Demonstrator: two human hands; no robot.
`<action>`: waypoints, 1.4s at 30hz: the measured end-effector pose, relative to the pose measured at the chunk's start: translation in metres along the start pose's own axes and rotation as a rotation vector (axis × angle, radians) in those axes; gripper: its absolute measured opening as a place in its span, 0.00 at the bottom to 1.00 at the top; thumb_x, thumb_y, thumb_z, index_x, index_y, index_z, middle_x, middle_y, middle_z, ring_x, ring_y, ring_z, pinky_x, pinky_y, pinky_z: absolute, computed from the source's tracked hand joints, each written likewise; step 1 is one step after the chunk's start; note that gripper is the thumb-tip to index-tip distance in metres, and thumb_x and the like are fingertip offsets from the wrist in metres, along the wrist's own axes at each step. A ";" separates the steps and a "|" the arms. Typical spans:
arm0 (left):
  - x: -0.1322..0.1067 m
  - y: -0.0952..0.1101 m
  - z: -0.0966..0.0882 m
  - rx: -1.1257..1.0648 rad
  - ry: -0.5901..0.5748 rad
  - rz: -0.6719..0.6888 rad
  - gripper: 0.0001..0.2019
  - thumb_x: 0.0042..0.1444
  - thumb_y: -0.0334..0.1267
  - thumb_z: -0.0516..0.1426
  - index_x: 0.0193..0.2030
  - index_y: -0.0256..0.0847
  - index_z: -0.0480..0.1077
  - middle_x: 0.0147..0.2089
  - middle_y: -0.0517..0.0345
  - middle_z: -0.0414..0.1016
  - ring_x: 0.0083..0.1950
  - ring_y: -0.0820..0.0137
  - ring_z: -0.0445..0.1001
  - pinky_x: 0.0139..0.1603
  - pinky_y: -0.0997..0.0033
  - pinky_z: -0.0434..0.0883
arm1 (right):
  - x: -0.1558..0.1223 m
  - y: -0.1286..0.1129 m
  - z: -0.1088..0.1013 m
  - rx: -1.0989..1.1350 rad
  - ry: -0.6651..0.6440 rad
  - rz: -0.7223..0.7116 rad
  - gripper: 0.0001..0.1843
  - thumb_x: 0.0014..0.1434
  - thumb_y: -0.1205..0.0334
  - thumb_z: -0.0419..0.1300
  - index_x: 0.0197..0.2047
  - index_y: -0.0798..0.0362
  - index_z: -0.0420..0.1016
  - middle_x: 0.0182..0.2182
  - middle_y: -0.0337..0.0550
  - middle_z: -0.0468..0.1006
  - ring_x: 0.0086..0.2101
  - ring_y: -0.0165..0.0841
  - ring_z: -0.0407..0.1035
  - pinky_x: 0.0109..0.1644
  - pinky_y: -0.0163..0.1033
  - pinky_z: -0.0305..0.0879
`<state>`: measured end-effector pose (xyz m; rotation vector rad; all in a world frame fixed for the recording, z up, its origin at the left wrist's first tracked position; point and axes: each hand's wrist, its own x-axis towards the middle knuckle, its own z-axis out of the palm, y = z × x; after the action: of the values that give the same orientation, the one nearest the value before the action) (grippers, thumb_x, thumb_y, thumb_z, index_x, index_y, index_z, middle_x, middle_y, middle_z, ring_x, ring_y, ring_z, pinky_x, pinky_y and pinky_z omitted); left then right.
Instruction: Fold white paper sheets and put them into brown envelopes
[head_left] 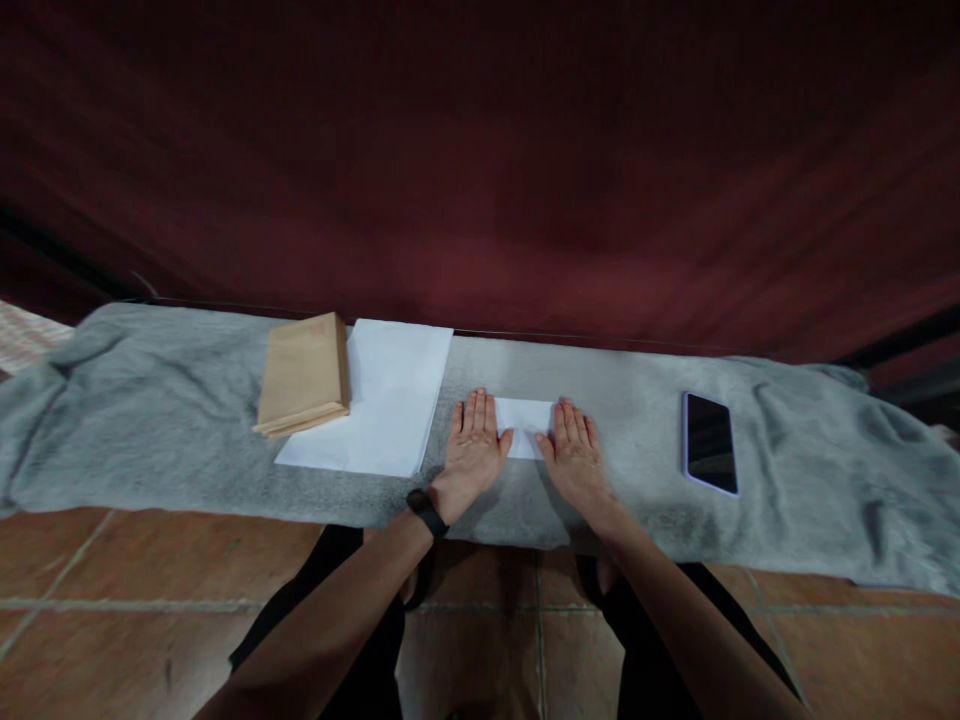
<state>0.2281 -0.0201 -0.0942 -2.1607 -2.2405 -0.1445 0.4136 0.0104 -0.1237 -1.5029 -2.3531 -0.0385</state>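
Note:
A small white sheet of paper (525, 414), which looks folded, lies flat on the grey cloth. Pressing on its left end is my left hand (475, 440), palm down with the fingers stretched forward and the thumb pointing inward. My right hand (577, 450) lies the same way over the right end, its thumb resting on the paper. The middle of the paper shows between the two hands, while both ends are hidden under them. Neither hand grips anything.
A grey cloth (637, 400) covers the narrow bench. On the left, a stack of brown envelopes (306, 365) partly overlaps white paper sheets (394, 400). A phone (711, 443) with a light purple edge lies to the right. Behind rises a dark red surface (480, 200).

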 end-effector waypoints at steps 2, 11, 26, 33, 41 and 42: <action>-0.001 -0.002 0.001 -0.003 0.019 -0.011 0.34 0.71 0.48 0.41 0.74 0.22 0.51 0.77 0.34 0.47 0.79 0.54 0.45 0.77 0.49 0.45 | -0.001 0.002 -0.002 0.004 -0.013 0.005 0.39 0.75 0.46 0.36 0.73 0.71 0.53 0.71 0.67 0.56 0.70 0.50 0.52 0.72 0.59 0.48; -0.003 0.006 -0.003 -0.110 0.130 0.151 0.30 0.70 0.39 0.43 0.76 0.29 0.47 0.78 0.41 0.48 0.79 0.58 0.42 0.78 0.47 0.45 | -0.005 0.005 -0.006 0.030 -0.012 0.016 0.35 0.75 0.51 0.41 0.75 0.67 0.50 0.72 0.64 0.55 0.70 0.50 0.50 0.72 0.59 0.47; -0.016 0.024 -0.009 -0.217 -0.044 0.638 0.34 0.72 0.54 0.43 0.75 0.31 0.49 0.78 0.43 0.50 0.79 0.63 0.44 0.78 0.57 0.42 | 0.008 0.028 -0.013 0.112 -0.069 -0.014 0.28 0.71 0.64 0.42 0.69 0.60 0.64 0.71 0.54 0.60 0.70 0.46 0.50 0.71 0.59 0.51; -0.023 0.030 -0.012 -0.237 -0.034 0.679 0.32 0.71 0.54 0.46 0.72 0.31 0.57 0.74 0.40 0.59 0.77 0.62 0.53 0.78 0.58 0.45 | 0.016 0.026 -0.018 0.223 -0.067 -0.047 0.26 0.72 0.61 0.43 0.65 0.59 0.71 0.65 0.55 0.70 0.67 0.45 0.59 0.72 0.60 0.51; -0.033 0.034 -0.004 -0.240 -0.040 0.626 0.28 0.69 0.52 0.49 0.64 0.31 0.68 0.63 0.39 0.74 0.69 0.53 0.67 0.74 0.49 0.55 | 0.012 -0.004 -0.028 0.398 -0.284 -0.322 0.27 0.74 0.56 0.42 0.67 0.54 0.69 0.69 0.47 0.66 0.68 0.36 0.58 0.75 0.52 0.52; -0.034 0.035 -0.004 -0.245 -0.040 0.622 0.28 0.70 0.52 0.48 0.64 0.31 0.68 0.64 0.39 0.73 0.69 0.53 0.67 0.73 0.49 0.56 | 0.012 -0.006 -0.028 0.389 -0.294 -0.321 0.27 0.75 0.56 0.41 0.68 0.54 0.68 0.69 0.47 0.65 0.68 0.36 0.58 0.75 0.52 0.51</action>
<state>0.2639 -0.0530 -0.0914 -2.8874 -1.5211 -0.3709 0.4115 0.0126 -0.0929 -0.9932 -2.6109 0.5632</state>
